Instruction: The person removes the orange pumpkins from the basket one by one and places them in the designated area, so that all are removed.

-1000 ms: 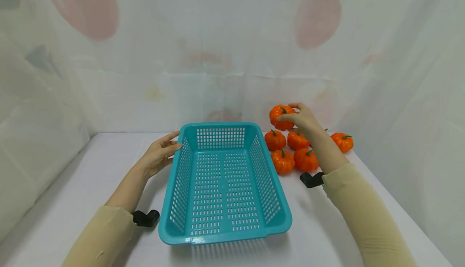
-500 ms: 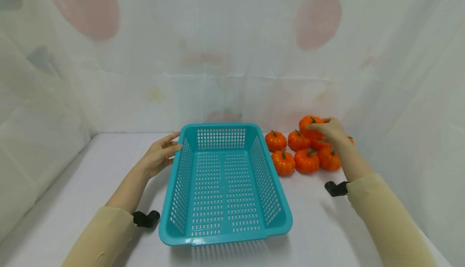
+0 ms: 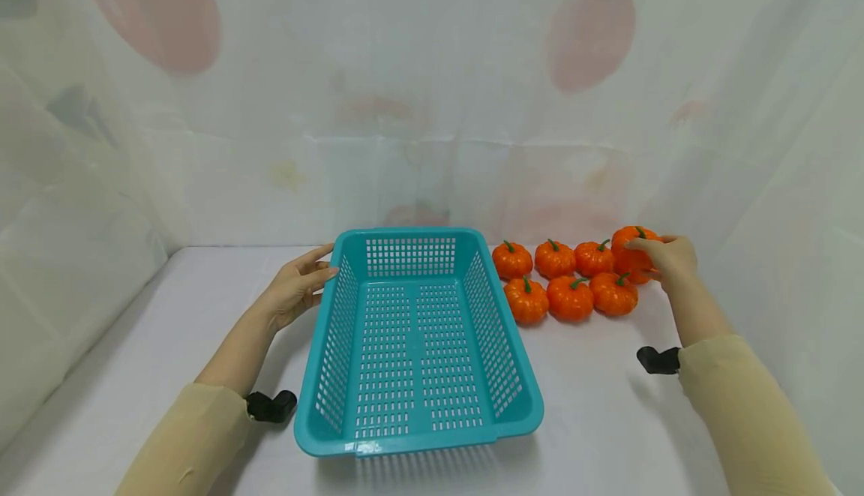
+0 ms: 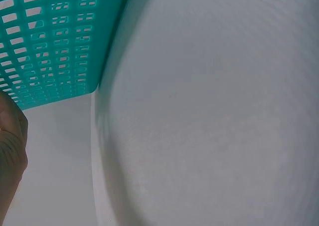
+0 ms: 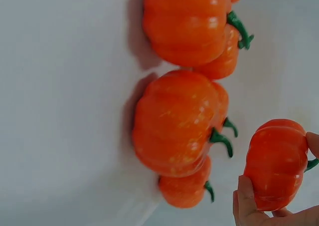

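Note:
A turquoise plastic basket (image 3: 418,346) with slotted walls stands on the white table, and no pumpkins lie in it. My left hand (image 3: 297,286) holds its left rim near the far corner, thumb over the edge. In the left wrist view, that hand is partly cut off beside the basket wall (image 4: 55,46). My right hand (image 3: 673,257) grips a small orange pumpkin (image 5: 276,161) with a green stem, fingers and thumb on its sides. That pumpkin is at the far right, over another pumpkin (image 3: 631,265) which it partly covers.
Several orange pumpkins stand in two rows right of the basket, including a front-row pumpkin (image 3: 570,299) and a back-row pumpkin (image 3: 511,260). A pale printed curtain (image 3: 405,181) hangs behind the table and along both sides.
My right hand has carried the pumpkin rightward and lower, from above the left part of the back row to its right end. The left hand and basket have stayed put.

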Demonstrator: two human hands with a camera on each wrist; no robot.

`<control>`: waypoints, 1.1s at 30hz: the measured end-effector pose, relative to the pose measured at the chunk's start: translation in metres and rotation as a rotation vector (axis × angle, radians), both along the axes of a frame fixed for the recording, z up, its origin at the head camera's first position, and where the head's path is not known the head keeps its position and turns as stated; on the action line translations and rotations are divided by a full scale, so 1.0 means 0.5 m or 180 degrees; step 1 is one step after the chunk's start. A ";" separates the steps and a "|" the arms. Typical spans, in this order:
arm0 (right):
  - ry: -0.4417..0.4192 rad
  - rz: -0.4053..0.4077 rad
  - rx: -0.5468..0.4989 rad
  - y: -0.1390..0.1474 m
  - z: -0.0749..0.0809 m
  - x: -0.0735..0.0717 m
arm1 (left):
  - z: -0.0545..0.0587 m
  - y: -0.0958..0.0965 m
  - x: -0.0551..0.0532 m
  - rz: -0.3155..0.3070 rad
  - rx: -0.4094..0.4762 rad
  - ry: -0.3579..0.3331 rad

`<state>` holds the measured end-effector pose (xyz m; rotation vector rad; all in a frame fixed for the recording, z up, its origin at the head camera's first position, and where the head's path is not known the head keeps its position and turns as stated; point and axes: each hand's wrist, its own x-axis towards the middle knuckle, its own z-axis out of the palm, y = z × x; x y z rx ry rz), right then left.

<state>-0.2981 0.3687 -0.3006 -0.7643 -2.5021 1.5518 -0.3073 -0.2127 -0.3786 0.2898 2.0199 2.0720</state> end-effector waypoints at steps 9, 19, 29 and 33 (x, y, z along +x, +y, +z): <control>-0.0011 -0.0304 -0.0273 0.056 -0.025 0.015 | 0.000 0.000 0.001 0.0007 -0.0010 -0.0011; -0.0170 -0.0522 -0.0606 0.106 -0.041 0.033 | 0.000 0.000 0.002 0.0004 -0.0013 -0.0009; -0.0476 -0.0394 -0.0754 0.135 -0.072 0.036 | 0.004 -0.001 0.003 -0.0014 0.0033 -0.0048; -0.0539 -0.0334 -0.0751 0.135 -0.083 0.037 | 0.003 -0.001 0.003 -0.0024 0.0014 -0.0027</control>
